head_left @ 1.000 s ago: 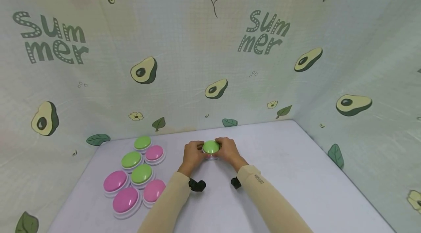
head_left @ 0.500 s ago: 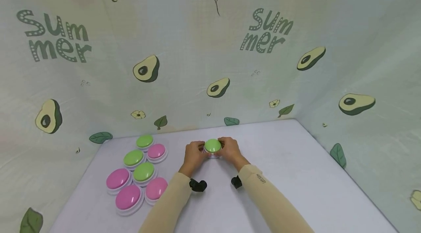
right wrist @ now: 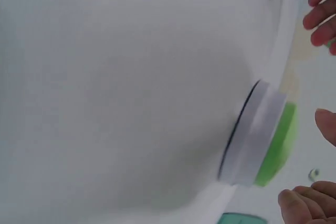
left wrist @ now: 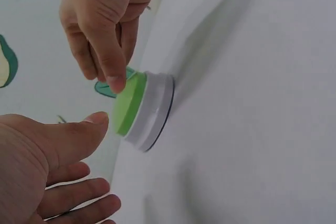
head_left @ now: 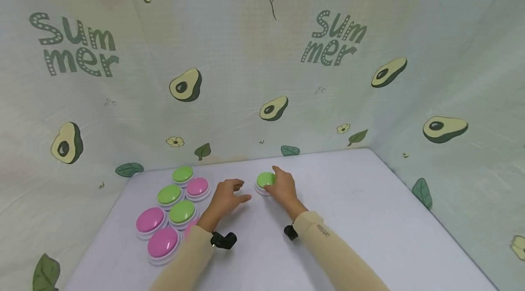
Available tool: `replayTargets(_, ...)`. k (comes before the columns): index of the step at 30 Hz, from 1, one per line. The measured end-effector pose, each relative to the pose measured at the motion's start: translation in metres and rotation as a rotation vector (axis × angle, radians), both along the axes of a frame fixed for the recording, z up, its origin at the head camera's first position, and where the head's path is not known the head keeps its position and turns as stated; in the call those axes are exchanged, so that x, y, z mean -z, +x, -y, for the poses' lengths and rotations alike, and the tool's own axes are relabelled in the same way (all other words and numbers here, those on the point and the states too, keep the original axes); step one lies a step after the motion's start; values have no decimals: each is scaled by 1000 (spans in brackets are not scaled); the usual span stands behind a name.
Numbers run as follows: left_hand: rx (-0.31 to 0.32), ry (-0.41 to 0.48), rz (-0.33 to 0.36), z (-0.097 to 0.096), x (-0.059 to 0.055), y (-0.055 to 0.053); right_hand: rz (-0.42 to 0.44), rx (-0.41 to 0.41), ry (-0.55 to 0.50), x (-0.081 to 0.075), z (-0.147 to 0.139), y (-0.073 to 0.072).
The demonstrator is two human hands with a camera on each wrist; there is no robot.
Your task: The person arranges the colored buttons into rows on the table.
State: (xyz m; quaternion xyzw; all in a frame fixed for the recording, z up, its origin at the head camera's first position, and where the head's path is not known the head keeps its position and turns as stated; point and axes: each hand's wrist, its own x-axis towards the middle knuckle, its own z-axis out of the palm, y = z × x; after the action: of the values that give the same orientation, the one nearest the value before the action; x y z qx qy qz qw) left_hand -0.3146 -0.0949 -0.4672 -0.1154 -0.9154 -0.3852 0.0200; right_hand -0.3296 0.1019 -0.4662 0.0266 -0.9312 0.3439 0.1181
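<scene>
A green push button (head_left: 264, 179) with a domed top and a white round base sits on the white table, near its back. My right hand (head_left: 284, 187) hovers close over it, thumb and fingers spread, its thumb overlapping the dome in the head view. In the right wrist view, the right fingertips (right wrist: 294, 205) stand just off the dome of the green button (right wrist: 278, 145). To the left of that button, my left hand (head_left: 224, 197) hangs empty, thumb apart from the relaxed fingers. In the left wrist view its thumb (left wrist: 84, 135) points toward the button without holding it.
On the left of the table (head_left: 348, 218) stand several more buttons, including a green one (head_left: 182, 211) and a pink one (head_left: 162, 241). My left forearm partly covers another pink button (head_left: 190, 228). A printed cloth (head_left: 229, 54) hangs behind the table and along its sides.
Both hands held the green button before. My left hand has let go and moved left toward the other buttons; the right fingers have loosened and lifted slightly, and the button stays in place.
</scene>
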Motion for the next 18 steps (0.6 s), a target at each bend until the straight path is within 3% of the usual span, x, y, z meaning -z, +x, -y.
replayTargets(3, 27, -59, 5, 20, -12, 13, -32, -57, 6, -7, 15, 8)
replayTargets(7, 53, -154, 27, 44, -23, 28, -14, -223, -1, -10, 37, 20)
replayTargets(12, 54, -279, 105, 70, -31, 43, 47, -421, 13, -8, 65, 35)
replayTargets(18, 46, -350, 170, 91, -37, 61, 48, -575, 83, -7, 94, 47)
